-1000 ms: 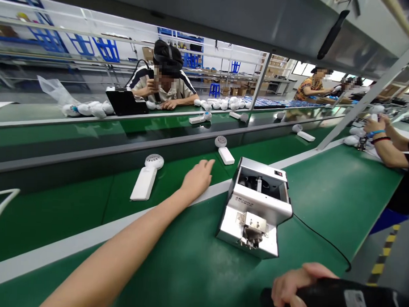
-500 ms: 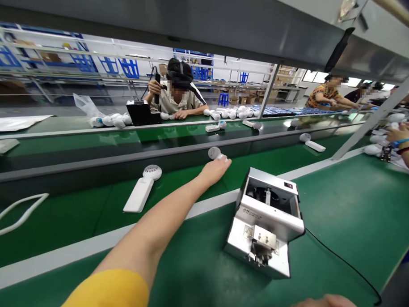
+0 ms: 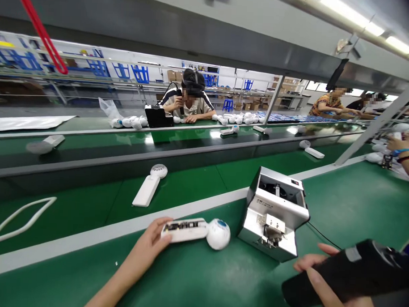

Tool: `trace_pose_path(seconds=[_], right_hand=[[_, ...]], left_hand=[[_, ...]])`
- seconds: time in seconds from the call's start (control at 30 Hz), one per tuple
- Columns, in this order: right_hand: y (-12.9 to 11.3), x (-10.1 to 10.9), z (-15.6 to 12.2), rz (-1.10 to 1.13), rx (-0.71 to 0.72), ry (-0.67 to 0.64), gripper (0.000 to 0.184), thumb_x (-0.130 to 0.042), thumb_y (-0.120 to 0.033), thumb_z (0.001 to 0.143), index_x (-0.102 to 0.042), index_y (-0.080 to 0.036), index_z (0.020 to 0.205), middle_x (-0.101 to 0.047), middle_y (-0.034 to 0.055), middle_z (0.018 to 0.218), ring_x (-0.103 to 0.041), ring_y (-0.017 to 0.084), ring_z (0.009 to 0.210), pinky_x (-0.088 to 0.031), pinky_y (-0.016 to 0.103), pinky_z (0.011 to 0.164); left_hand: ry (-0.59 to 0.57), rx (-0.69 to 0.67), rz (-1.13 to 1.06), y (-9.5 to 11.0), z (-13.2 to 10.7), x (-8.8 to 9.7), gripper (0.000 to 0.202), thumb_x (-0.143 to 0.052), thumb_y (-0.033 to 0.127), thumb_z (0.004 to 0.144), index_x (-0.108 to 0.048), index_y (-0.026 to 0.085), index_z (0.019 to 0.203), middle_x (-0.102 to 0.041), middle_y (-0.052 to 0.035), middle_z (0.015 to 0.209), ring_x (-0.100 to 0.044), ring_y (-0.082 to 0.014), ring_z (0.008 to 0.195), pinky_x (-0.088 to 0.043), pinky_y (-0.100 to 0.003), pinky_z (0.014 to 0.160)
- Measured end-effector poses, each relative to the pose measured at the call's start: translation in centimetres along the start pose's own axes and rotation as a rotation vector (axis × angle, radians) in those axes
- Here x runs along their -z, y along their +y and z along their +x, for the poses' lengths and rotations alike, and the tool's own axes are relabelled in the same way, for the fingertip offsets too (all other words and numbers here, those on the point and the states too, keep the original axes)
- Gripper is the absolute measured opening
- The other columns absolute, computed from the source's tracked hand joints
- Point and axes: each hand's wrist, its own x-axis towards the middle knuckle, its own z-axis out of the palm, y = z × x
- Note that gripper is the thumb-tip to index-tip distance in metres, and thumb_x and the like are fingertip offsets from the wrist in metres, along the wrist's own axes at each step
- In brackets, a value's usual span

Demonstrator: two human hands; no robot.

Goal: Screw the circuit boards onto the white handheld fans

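My left hand (image 3: 156, 239) pinches the handle end of a white handheld fan (image 3: 188, 230) over the near green bench. The handle's open side shows a circuit board, and its round head, with a blue spot, points right. My right hand (image 3: 334, 283) is wrapped round a black electric screwdriver (image 3: 341, 272) at the lower right; its tip is not visible. Between the hands, a little farther back, stands a silver screw feeder (image 3: 274, 214). Another white fan (image 3: 148, 187) lies on the green belt beyond my left hand.
A white cable loop (image 3: 24, 221) lies at left. More fans, including one fan (image 3: 311, 149) at right, rest on the belts. A slanted metal post (image 3: 363, 125) rises at right, near a co-worker's hands (image 3: 402, 144). Across the line sits another person (image 3: 193, 99). A red strap (image 3: 44, 31) hangs upper left.
My left hand has come back from the belt to the near bench with the fan. My right hand has risen into view with the electric screwdriver. The camera view has shifted.
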Motion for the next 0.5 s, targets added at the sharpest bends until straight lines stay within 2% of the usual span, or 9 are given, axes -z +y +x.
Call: trace_pose_path(seconds=[0.1,0.2,0.37,0.5], right_hand=[[1.0,1.0,0.8,-0.051,-0.027,-0.066,0.051,-0.079,-0.056,0.077,-0.058,-0.023,0.109,-0.074,0.0043,0.083,-0.07,0.029,0.083,-0.055,0.037,0.076],[1.3,1.4,1.2,-0.054,-0.03,-0.107,0.052,-0.083,-0.054,0.073,-0.055,-0.023,0.105,-0.073,0.0029,0.077,-0.07,0.028,0.075,-0.055,0.036,0.07],[-0.5,-0.2,0.1,0.024,-0.06,0.019,0.049,-0.08,-0.052,0.078,-0.053,-0.025,0.109,-0.068,-0.0006,0.076,-0.066,0.024,0.072,-0.048,0.037,0.076],[-1.2,-1.0,-0.3,0.13,-0.03,0.014,0.053,-0.082,-0.043,0.079,-0.051,-0.025,0.118,-0.067,-0.0017,0.076,-0.063,0.023,0.068,-0.047,0.038,0.075]], left_hand=[[-0.143,-0.171,0.34,-0.4,-2.4,-0.8,0.049,-0.066,0.038,0.088,-0.057,0.034,0.135,-0.069,-0.008,0.13,-0.068,-0.0301,0.116,-0.056,-0.048,0.1],[-0.308,-0.373,0.584,1.1,-2.5,-2.8,0.056,-0.063,0.03,0.092,-0.051,0.039,0.146,-0.064,-0.0063,0.137,-0.062,-0.0285,0.12,-0.053,-0.045,0.102],[-0.474,-0.491,0.744,3.7,-1.6,-6.1,0.06,-0.062,0.029,0.097,-0.043,0.033,0.154,-0.063,-0.009,0.137,-0.059,-0.0276,0.113,-0.051,-0.044,0.098],[-0.56,-0.555,0.833,4.8,-1.4,-7.4,0.056,-0.062,0.031,0.097,-0.047,0.03,0.151,-0.064,-0.0097,0.133,-0.058,-0.0288,0.108,-0.05,-0.045,0.093]])
